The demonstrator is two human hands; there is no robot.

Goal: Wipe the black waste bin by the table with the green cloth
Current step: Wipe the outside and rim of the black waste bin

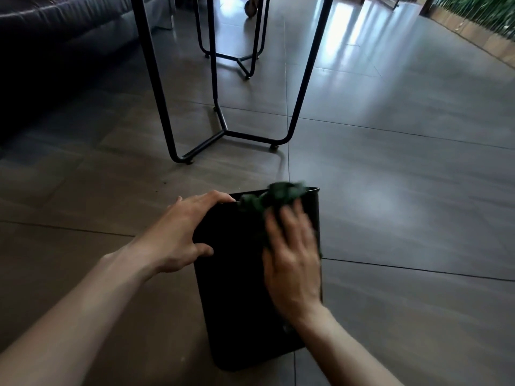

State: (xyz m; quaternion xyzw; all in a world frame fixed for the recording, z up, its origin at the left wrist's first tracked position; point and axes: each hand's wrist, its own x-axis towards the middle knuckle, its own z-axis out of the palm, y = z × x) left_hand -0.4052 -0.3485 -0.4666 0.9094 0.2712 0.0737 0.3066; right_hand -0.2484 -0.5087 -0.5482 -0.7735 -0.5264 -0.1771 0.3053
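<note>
Wiping the near wall of the bin (pixel 237 288), up by the rim. Bin on the tiled floor (pixel 404 190), tipped away from the camera, just short of the black table legs (pixel 223 129). Left hand (pixel 181 235) on the bin's upper left corner: fingers together, curled over the rim, thumb apart against the side wall. Right hand (pixel 292 263) flat on the wall, fingers slightly spread, pressing the cloth (pixel 278 195) to the plastic rather than pinching it. Cloth bunched, poking out past the fingertips and lapping over the rim; motion blur there, so exact folds hard to tell.

Likely well into the wipe, though how much of the bin is already clean cannot be judged from here.

For a good pass:
- Steady with the left hand, since a tipped, light bin probably slides or rocks under pressure.
- Flatten the cloth under the whole palm; a wad covers little.
- Long overlapping strokes from rim down to base, then round the corners.
- Along the rim edge too, inside lip included.
- Turn the bin for the far and side walls, hidden now.

Contents: mouth faces away, interior out of sight; cannot tell whether anything lies inside or whether a liner is fitted.
</note>
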